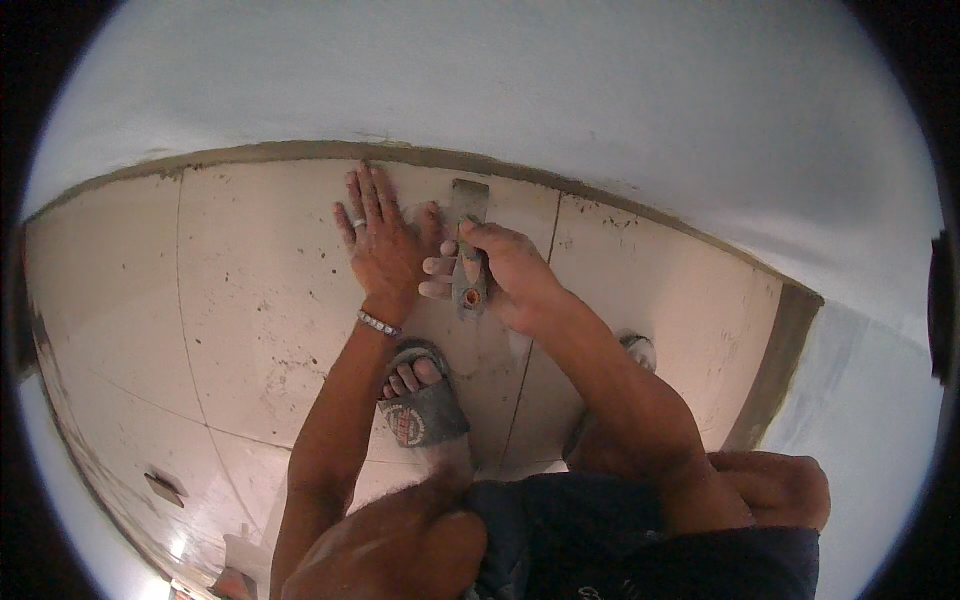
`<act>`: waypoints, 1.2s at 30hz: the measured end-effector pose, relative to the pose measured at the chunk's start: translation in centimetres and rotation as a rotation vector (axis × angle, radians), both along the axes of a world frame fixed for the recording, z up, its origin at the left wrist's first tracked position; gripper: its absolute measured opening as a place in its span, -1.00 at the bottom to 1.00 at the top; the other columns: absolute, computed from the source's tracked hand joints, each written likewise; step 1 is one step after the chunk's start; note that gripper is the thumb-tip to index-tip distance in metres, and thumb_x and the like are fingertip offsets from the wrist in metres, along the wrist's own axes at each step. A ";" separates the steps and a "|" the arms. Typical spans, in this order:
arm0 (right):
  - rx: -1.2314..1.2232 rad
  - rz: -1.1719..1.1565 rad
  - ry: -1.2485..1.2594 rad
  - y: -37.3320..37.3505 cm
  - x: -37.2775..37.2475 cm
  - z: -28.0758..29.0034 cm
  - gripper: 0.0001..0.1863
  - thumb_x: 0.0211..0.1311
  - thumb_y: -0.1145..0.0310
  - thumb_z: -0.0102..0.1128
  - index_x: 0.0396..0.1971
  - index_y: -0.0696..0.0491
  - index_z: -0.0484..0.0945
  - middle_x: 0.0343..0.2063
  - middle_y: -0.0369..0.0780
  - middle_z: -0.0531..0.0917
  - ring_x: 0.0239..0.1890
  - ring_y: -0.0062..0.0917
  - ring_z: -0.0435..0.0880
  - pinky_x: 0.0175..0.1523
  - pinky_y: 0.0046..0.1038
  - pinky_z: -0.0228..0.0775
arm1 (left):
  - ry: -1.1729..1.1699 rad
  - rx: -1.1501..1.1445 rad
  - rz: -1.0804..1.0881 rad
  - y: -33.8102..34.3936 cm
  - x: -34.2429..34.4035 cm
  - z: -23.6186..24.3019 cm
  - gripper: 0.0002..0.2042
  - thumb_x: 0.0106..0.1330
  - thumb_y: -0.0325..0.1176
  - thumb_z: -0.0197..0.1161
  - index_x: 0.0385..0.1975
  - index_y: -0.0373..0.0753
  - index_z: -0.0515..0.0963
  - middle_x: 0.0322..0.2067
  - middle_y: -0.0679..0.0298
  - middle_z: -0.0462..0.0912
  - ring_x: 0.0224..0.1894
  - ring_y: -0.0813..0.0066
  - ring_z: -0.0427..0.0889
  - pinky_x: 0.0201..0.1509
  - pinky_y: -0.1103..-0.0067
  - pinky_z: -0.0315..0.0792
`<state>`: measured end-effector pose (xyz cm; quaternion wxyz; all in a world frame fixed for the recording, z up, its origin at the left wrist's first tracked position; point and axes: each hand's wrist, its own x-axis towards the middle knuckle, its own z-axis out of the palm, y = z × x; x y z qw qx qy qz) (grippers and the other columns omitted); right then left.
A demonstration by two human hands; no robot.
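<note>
My left hand (385, 245) lies flat on the pale tiled floor (265, 225), fingers spread and pointing at the wall; nothing is in it. Beside it, my right hand (520, 275) grips a putty knife (470, 200) by its handle, with the thumb on top. The knife's stained blade points toward the wall, and its handle end has a round hole. Whether the blade touches the tile, I cannot tell. Just past my left fingertips, a grey-brown mortar strip (330, 150) runs along the foot of the wall.
A pale blue-grey wall (500, 80) rises ahead and bends round to the right, where another mortar strip (772, 370) borders the tiles. Dark crumbs dot the floor. My sandalled left foot (425, 415) is close behind my hands. A small flat brown piece (165, 489) lies at lower left.
</note>
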<state>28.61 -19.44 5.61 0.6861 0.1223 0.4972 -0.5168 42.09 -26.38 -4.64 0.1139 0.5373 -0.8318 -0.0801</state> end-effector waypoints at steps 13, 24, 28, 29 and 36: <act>-0.017 -0.081 -0.020 0.8 -0.2 -1.3 -0.82 0.51 0.33 -0.01 -0.06 0.12 0.38 -0.32 -0.15 0.53 -0.25 -0.29 0.67 -0.10 0.05 0.74 | -0.063 -0.049 -0.008 -0.7 0.3 0.2 -0.20 0.45 0.18 -0.06 0.49 -0.35 0.07 0.52 0.01 0.04 0.58 0.08 -0.06 0.56 -0.01 -0.19; -0.032 -0.039 -0.034 0.2 1.0 -1.5 -0.87 0.52 0.37 -0.04 -0.04 0.02 0.41 -0.36 -0.22 0.53 -0.35 -0.41 0.58 -0.27 -0.11 0.70 | -0.101 -0.045 -0.010 -0.7 0.3 0.0 -0.19 0.44 0.18 -0.05 0.49 -0.34 0.06 0.52 0.01 0.03 0.58 0.09 -0.07 0.56 -0.01 -0.17; -0.037 -0.086 -0.047 -0.2 1.0 -1.8 -0.86 0.52 0.38 -0.05 -0.03 0.02 0.41 -0.35 -0.24 0.51 -0.38 -0.46 0.54 -0.24 -0.08 0.71 | -0.103 -0.059 -0.013 -0.6 0.4 -0.1 -0.19 0.44 0.19 -0.05 0.49 -0.33 0.07 0.52 0.03 0.04 0.58 0.09 -0.06 0.56 -0.01 -0.16; -0.041 -0.098 -0.035 -0.5 1.0 -1.7 -0.86 0.52 0.38 -0.05 -0.03 0.02 0.42 -0.35 -0.24 0.51 -0.38 -0.47 0.53 -0.23 -0.06 0.71 | -0.095 -0.062 -0.010 -0.6 0.4 -0.1 -0.19 0.44 0.18 -0.04 0.48 -0.34 0.09 0.52 0.02 0.05 0.58 0.10 -0.07 0.56 -0.01 -0.16; -0.052 -0.081 -0.074 -0.8 1.4 -1.4 -0.88 0.51 0.38 -0.04 -0.06 0.02 0.43 -0.34 -0.24 0.51 -0.36 -0.46 0.55 -0.15 -0.04 0.73 | -0.107 -0.040 -0.001 -0.6 0.3 0.0 -0.19 0.43 0.19 -0.02 0.50 -0.30 0.06 0.53 0.07 0.02 0.59 0.15 -0.09 0.57 0.02 -0.18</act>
